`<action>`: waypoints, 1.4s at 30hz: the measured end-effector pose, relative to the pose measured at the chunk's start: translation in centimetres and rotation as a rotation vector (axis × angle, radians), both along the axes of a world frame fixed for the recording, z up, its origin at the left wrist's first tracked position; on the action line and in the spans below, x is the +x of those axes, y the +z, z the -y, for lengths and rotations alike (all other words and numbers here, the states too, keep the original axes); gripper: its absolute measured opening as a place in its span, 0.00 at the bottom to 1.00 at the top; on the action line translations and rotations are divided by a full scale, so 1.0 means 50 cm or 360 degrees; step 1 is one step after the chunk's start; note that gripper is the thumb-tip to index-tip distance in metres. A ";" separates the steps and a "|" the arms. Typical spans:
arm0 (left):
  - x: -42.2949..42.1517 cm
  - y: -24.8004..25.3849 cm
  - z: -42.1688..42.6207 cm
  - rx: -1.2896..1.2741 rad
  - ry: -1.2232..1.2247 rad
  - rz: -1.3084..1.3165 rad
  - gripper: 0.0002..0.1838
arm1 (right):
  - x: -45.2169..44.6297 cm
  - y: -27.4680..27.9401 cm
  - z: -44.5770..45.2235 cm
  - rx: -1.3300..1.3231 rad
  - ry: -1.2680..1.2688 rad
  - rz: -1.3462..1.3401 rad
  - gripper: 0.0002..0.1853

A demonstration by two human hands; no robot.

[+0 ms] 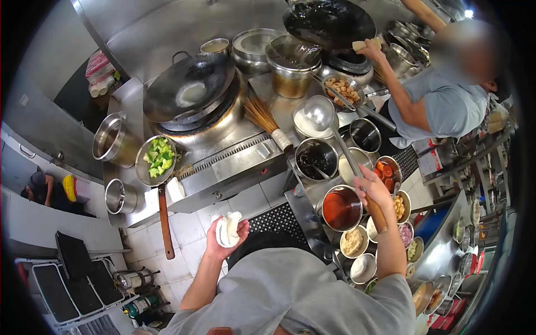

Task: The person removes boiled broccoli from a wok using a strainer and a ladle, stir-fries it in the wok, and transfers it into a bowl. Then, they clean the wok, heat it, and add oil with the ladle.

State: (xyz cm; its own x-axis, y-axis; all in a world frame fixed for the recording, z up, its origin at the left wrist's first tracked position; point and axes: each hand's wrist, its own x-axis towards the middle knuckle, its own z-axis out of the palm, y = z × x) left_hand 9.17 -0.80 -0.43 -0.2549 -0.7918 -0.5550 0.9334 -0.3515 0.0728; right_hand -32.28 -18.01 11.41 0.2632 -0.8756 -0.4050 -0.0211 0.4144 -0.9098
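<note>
My left hand [226,237] is closed around a bunched white cloth [228,229], held in front of my body. My right hand [372,188] grips the long handle of a steel ladle [319,113], whose bowl hangs over a pot of white contents [309,121]. Beneath the ladle's handle are a pot of dark sauce [312,156] and a pot of red sauce [340,207]. To the left, a large wok [190,86] sits on the burner with a little pale liquid at its bottom. A wooden-handled strainer [156,160] holds green vegetable pieces.
A bamboo brush [268,120] lies between the burners. At upper right a co-worker [441,95] tilts another wok [329,23], pouring liquid into a steel pot [293,67]. Several ingredient bowls [354,241] line my right side. Steel pots [110,139] stand left of the stove.
</note>
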 end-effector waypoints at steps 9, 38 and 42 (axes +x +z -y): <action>-0.012 0.017 -0.057 0.0071 0.0133 -0.0053 0.30 | -0.023 0.015 -0.014 0.0132 -0.0024 0.0152 0.26; 0.449 0.125 -0.100 -0.0492 0.0440 0.0083 0.34 | 0.700 0.111 0.257 0.0870 0.0458 0.1578 0.07; 0.474 0.093 -0.137 -0.0550 0.0594 0.0010 0.35 | 0.838 0.107 0.292 0.0182 0.0448 0.0629 0.05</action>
State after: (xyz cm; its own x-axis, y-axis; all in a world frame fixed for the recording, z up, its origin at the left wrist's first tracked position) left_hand 32.86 6.05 4.22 0.0830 -0.9659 -0.2453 0.9899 0.0515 0.1322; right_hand 9.62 -32.63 16.74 0.6358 -0.7042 -0.3161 0.1906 0.5400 -0.8198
